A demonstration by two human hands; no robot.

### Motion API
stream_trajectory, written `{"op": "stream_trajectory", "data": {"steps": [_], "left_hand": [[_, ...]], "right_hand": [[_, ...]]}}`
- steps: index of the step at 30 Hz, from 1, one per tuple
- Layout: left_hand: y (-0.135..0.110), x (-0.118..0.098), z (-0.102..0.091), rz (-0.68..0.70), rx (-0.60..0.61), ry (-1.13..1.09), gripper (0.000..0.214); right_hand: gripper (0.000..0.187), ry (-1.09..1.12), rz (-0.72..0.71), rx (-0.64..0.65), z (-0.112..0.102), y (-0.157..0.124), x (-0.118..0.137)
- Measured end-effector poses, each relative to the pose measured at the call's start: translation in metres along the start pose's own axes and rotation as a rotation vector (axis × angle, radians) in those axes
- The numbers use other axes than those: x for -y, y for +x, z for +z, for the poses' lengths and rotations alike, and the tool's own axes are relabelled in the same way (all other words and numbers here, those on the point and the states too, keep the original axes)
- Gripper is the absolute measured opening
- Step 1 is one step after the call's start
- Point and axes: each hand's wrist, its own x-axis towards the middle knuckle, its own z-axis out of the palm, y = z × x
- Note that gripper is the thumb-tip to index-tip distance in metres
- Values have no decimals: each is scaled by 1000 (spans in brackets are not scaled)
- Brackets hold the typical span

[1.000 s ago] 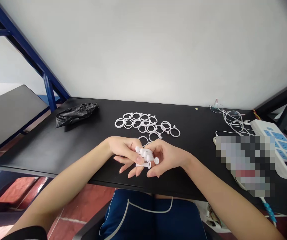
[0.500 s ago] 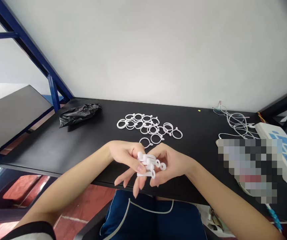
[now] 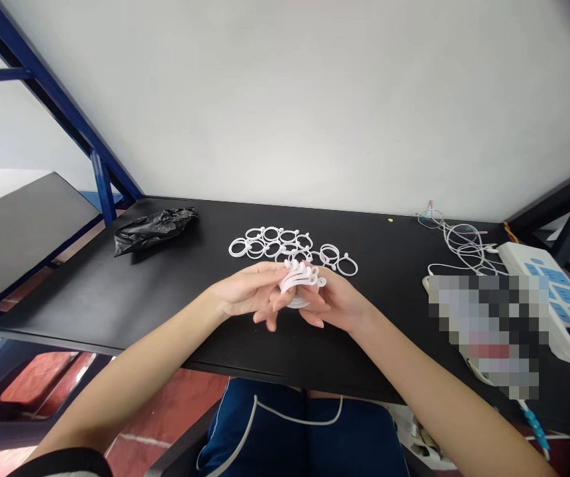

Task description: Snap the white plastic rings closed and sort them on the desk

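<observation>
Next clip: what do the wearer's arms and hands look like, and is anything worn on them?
Both forearms are bare. The left hand and right hand have no gloves, and no ring, watch or bracelet shows. Only a dark sleeve edge appears on the left upper arm, at the bottom left corner of the picture.
</observation>
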Motion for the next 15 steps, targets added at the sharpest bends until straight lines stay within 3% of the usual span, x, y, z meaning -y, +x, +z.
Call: {"op": "stream_trajectory", "data": {"steps": [3,7,11,15], "left_hand": [[2,5,3,11,-15,54,32],[-4,4,7,-60,102,95,35],[-8,4,8,-123,146,76,33],[-4,5,7,-79,109,72,27]], "right_hand": [[44,-26,-26,-87,4,2,-6],[53,-47,-50,-3,12,3,-12],[57,-90,-16,75,12,-1,-10],[50,-190,55,27,6,-8,4]]}}
